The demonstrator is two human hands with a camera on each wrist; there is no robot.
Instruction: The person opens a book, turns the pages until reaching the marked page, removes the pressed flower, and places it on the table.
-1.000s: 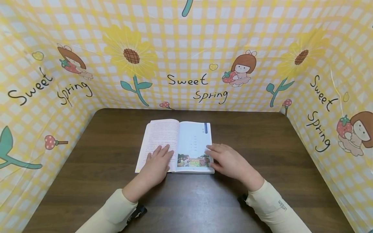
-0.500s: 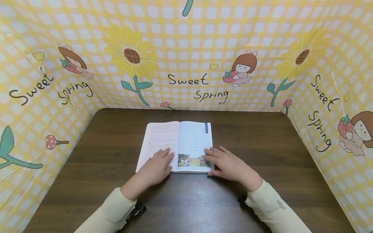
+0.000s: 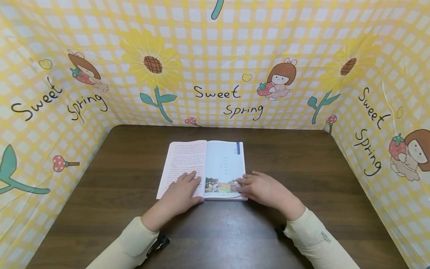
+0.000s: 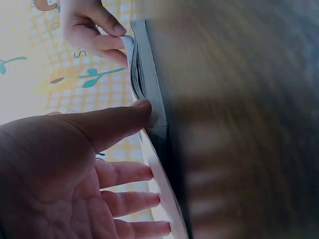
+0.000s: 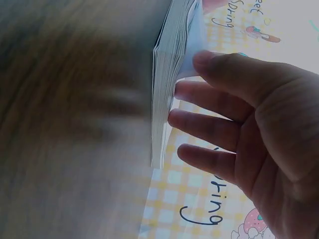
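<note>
The left hand [image 3: 179, 191] rests, fingers apart, on the left page [image 3: 186, 155] of the open book [image 5: 169, 74], spine [image 3: 205, 160] running away just rightward, while the right hand [image 3: 267, 189], nearer the right page [image 3: 218, 151], pinches its curled corner [image 5: 190, 65] leftward.

"Room to pass?"
"Between the sleeves [image 3: 319, 239], or behind the book [image 3: 221, 158]; cloth [image 3: 215, 56] blocks three sides."
"Over the book?"
"Left hand [image 3: 178, 195] and right hand [image 3: 265, 190] obstruct; under the lifted page [image 5: 192, 57], perhaps a slit."
</note>
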